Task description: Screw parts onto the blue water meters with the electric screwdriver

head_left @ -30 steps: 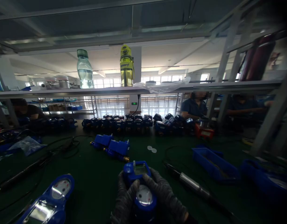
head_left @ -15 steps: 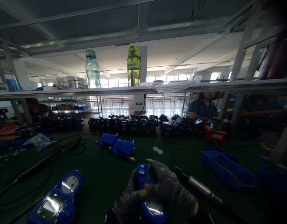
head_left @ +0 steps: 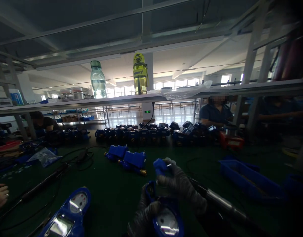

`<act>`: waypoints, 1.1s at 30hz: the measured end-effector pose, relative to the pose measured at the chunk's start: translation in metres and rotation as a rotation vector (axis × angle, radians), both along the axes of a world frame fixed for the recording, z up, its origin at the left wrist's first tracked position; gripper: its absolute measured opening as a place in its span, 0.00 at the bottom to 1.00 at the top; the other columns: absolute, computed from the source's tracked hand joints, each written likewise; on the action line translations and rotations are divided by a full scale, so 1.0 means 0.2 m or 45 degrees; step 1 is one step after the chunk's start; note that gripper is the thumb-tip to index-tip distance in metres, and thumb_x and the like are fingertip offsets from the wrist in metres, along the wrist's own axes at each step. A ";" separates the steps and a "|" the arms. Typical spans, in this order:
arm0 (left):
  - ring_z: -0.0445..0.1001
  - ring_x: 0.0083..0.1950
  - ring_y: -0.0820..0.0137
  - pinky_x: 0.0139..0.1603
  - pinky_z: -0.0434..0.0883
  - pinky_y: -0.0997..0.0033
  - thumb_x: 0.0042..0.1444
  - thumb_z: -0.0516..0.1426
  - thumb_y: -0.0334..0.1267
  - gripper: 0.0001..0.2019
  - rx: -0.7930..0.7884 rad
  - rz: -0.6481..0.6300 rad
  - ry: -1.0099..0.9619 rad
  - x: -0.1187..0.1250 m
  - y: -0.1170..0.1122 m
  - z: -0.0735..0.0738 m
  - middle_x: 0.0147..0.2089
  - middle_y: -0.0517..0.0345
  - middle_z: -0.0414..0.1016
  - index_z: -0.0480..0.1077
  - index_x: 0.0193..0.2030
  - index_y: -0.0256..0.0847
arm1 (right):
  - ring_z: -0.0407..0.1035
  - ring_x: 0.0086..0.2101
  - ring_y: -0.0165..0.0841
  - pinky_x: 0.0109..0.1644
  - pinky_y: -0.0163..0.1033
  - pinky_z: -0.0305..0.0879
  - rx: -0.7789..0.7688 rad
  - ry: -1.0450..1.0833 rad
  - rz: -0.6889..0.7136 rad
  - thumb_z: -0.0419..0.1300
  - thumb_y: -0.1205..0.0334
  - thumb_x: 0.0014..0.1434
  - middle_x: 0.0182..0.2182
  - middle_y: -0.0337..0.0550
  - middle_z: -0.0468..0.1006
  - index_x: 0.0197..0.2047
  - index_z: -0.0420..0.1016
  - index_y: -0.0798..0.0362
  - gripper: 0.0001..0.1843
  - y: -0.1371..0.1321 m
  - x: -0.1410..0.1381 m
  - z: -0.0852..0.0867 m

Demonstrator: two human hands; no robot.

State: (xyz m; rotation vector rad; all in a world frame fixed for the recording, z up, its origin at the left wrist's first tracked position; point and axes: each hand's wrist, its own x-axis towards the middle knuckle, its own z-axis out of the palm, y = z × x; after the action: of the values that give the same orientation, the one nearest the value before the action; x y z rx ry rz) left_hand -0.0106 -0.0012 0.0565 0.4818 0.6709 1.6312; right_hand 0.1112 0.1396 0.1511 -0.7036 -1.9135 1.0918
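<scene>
Lifted clear since the earlier frame, the blue cover (head_left: 160,165) now sits pinched between the closed gloved fingertips (head_left: 170,163) of the right hand (head_left: 181,186), just above the water meter (head_left: 163,215). The left hand (head_left: 144,215) wraps shut around the meter's body on the green mat (head_left: 112,187). Keeping the cover level while the left hand steadies the meter looks wise. A power screwdriver (head_left: 220,204) lies just beside; a second meter (head_left: 67,214) rests further left.
</scene>
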 end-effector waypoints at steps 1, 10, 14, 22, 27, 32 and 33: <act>0.67 0.69 0.43 0.73 0.59 0.46 0.48 0.74 0.44 0.61 0.026 0.032 -0.016 0.02 0.01 0.00 0.66 0.44 0.70 0.40 0.79 0.52 | 0.73 0.50 0.49 0.55 0.49 0.72 -0.060 0.157 -0.011 0.67 0.38 0.50 0.47 0.49 0.79 0.54 0.74 0.54 0.36 0.07 0.02 -0.02; 0.69 0.67 0.43 0.68 0.65 0.43 0.55 0.71 0.44 0.48 0.096 0.039 0.093 0.02 0.02 0.05 0.67 0.39 0.68 0.47 0.75 0.49 | 0.69 0.54 0.63 0.64 0.65 0.60 -0.184 -0.407 -0.484 0.75 0.41 0.37 0.51 0.62 0.77 0.59 0.74 0.62 0.50 0.31 0.25 -0.42; 0.70 0.66 0.44 0.66 0.68 0.44 0.60 0.68 0.45 0.38 0.074 0.090 0.274 0.00 0.03 0.05 0.68 0.40 0.67 0.54 0.71 0.46 | 0.65 0.61 0.52 0.70 0.53 0.58 0.277 -0.930 -0.398 0.72 0.49 0.57 0.60 0.57 0.72 0.65 0.73 0.58 0.38 0.18 0.22 -0.47; 0.75 0.59 0.43 0.61 0.72 0.44 0.52 0.73 0.47 0.46 -0.001 0.145 0.271 0.02 0.03 0.07 0.63 0.35 0.71 0.51 0.70 0.43 | 0.67 0.60 0.50 0.65 0.51 0.63 0.170 -1.283 -0.568 0.64 0.65 0.64 0.61 0.56 0.70 0.69 0.69 0.54 0.30 0.35 0.55 -0.34; 0.76 0.58 0.45 0.61 0.72 0.43 0.53 0.72 0.49 0.50 0.008 0.184 0.275 0.02 0.03 0.03 0.61 0.38 0.73 0.46 0.73 0.47 | 0.74 0.49 0.53 0.53 0.51 0.69 -0.039 -1.362 -0.591 0.67 0.69 0.57 0.50 0.57 0.78 0.65 0.74 0.53 0.32 0.43 0.70 -0.42; 0.75 0.61 0.44 0.63 0.70 0.43 0.53 0.72 0.46 0.48 0.033 0.148 0.234 0.00 0.03 0.01 0.63 0.37 0.72 0.48 0.73 0.44 | 0.74 0.47 0.47 0.53 0.47 0.69 0.038 -0.911 -0.802 0.66 0.61 0.60 0.48 0.51 0.78 0.64 0.71 0.55 0.28 0.39 0.82 -0.23; 0.75 0.61 0.44 0.64 0.70 0.43 0.54 0.72 0.45 0.47 0.048 0.120 0.225 -0.01 0.03 0.02 0.64 0.36 0.71 0.49 0.72 0.43 | 0.74 0.45 0.46 0.52 0.47 0.70 0.062 -0.610 -0.877 0.66 0.60 0.59 0.46 0.49 0.78 0.60 0.73 0.55 0.26 0.36 0.83 -0.15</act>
State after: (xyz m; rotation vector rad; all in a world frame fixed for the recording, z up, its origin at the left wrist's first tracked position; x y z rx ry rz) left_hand -0.0119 0.0049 0.0596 0.6352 0.8055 1.7056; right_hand 0.2774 0.2111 0.1204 -1.5561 -1.8252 0.4605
